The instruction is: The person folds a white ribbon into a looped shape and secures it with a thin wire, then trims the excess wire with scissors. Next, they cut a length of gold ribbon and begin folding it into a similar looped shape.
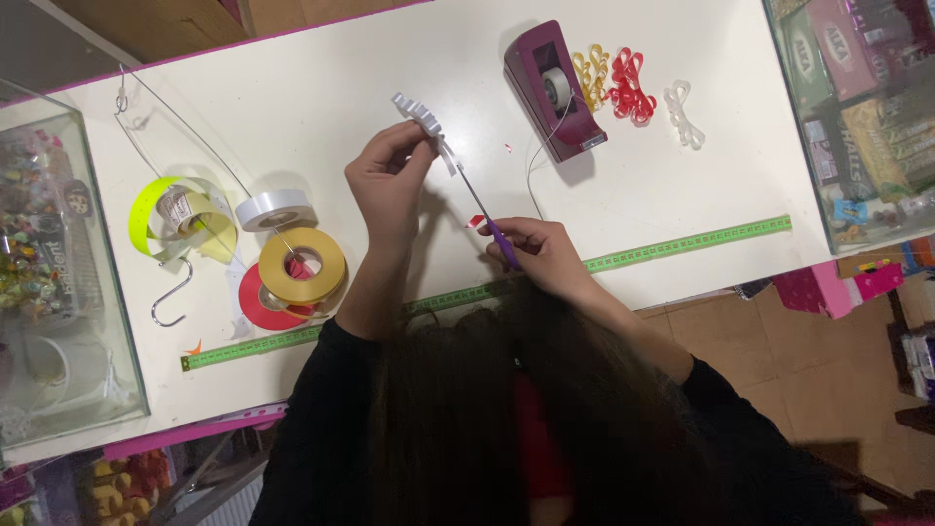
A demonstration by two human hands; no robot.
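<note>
My left hand (390,180) pinches a folded white ribbon loop (421,115) above the white table (321,88). My right hand (541,255) grips purple-handled scissors (487,216). Their thin blades point up-left and meet the ribbon's lower end close to my left fingers. A small red scrap (474,221) lies just beside the scissors. My dark hair hides the near table edge and my forearms.
A maroon tape dispenser (555,90) stands at the back, with yellow (590,75), red (631,96) and white (684,115) ribbon bows to its right. Ribbon rolls in white (275,208), gold (302,265), red and neon yellow (180,216) lie left. A green measuring tape (682,244) runs along the front. Glass cases flank both sides.
</note>
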